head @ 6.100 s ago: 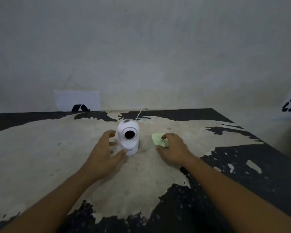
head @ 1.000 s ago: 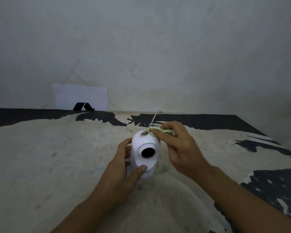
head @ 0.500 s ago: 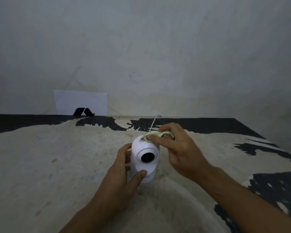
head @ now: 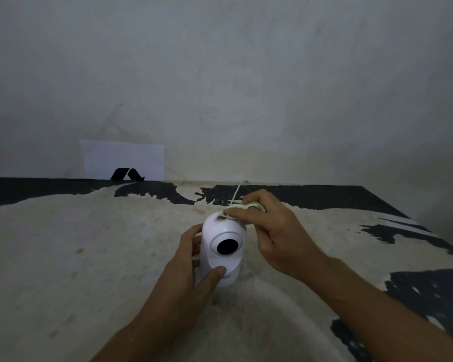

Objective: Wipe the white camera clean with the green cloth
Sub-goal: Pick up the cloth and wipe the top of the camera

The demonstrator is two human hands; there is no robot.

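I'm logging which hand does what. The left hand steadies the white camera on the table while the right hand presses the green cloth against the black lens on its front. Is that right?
Not quite. In the head view the right hand presses the green cloth on the top of the white camera, beside a dark smudge, not on the lens. The left hand does steady it on the table.

green cloth (head: 249, 207) atop white camera (head: 222, 250)

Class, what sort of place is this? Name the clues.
Probably a bare workroom or storeroom: a worn table with peeling black surface, a stained plaster wall, and one paper sheet propped against it.
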